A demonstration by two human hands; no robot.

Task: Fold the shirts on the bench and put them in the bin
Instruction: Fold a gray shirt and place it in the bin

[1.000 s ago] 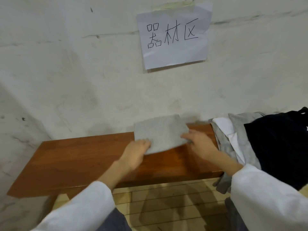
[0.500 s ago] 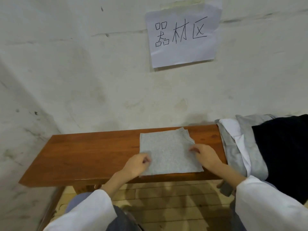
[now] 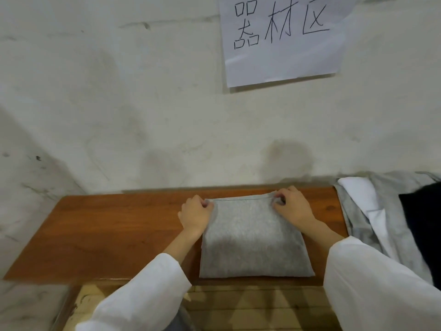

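**Grey shirt [image 3: 253, 237] folded on the bench [image 3: 107, 230], a hand at each far corner**

Grey shirt lies as a folded rectangle right of the bench's middle, and its near edge reaches the front lip. The left hand [image 3: 194, 216] pinches the far left corner with curled fingers, and the right hand [image 3: 293, 207] pinches the far right corner the same way.

A heap of unfolded clothes [image 3: 386, 223] — grey, white and dark — covers the bench's right end, just beside the right forearm, and crowds that side. The wall [image 3: 119, 115] rises straight behind the bench, close to the shirt's far edge. A paper sign [image 3: 281, 58] with handwritten characters hangs on it above. Left of the shirt the wood runs on to the bench's left end — the widest room here. Plank floor [image 3: 250, 304] shows below the front edge.
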